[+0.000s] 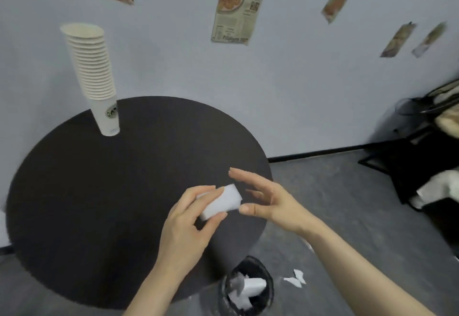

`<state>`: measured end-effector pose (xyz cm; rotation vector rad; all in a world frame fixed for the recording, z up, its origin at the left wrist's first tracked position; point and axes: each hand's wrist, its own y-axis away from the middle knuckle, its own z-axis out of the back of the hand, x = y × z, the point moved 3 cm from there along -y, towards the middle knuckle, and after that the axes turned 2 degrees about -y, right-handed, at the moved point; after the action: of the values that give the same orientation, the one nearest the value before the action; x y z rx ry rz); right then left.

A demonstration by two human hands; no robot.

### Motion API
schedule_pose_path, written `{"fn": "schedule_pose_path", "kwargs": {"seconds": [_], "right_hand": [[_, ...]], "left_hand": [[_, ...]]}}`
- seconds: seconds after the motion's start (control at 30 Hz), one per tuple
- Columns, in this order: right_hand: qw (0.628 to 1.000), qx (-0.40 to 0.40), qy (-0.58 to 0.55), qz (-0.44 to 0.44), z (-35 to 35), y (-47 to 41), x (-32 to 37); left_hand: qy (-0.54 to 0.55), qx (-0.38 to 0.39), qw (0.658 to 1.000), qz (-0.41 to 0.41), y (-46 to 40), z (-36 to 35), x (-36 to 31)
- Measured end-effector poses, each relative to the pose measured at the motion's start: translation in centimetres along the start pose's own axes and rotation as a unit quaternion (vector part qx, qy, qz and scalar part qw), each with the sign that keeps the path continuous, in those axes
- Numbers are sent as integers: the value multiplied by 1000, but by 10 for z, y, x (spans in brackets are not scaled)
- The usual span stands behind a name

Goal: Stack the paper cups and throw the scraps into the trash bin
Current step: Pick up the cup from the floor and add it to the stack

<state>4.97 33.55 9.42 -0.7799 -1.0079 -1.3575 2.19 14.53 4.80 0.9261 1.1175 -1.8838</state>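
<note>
While motion blur softens its edges, a white paper scrap (221,201) is pinched in the left hand (188,221) above the round table (87,191); right hand (268,199) beside, fingers spread

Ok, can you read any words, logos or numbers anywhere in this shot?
None can be read.
Bottom cup of the cup stack: round dark logo, lettering too blurred.
Poster on the wall: headline, fine print and QR-like square, all blurred.
Other wall pictures: no text visible.

Round dark table top (99,191): matt, finely grained. Tall stack of off-white paper cups (95,74): smooth, ribbed by rolled rims. Grey floor (347,216): dull, mottled, concrete-like.
</note>
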Motion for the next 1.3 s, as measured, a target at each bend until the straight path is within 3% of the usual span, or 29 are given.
{"fn": "schedule_pose_path", "kwargs": {"seconds": [0.27, 0.47, 0.77, 1.17, 1.3], "right_hand": [[997, -52, 36, -48, 27, 192, -108], [989, -122, 38, -75, 17, 258, -181], [951, -241, 35, -188, -20, 267, -318], [934, -268, 64, -225, -85, 226, -448], [932, -248, 146, -220, -78, 220, -481]], "left_hand": [[34, 137, 990, -16, 123, -141, -51], [-35, 185, 982, 25, 181, -192, -40], [-183, 155, 970, 36, 207, -184, 34], [-193, 211, 958, -9, 211, -243, 156], [-205, 209, 956, -16, 216, -263, 202]]}}
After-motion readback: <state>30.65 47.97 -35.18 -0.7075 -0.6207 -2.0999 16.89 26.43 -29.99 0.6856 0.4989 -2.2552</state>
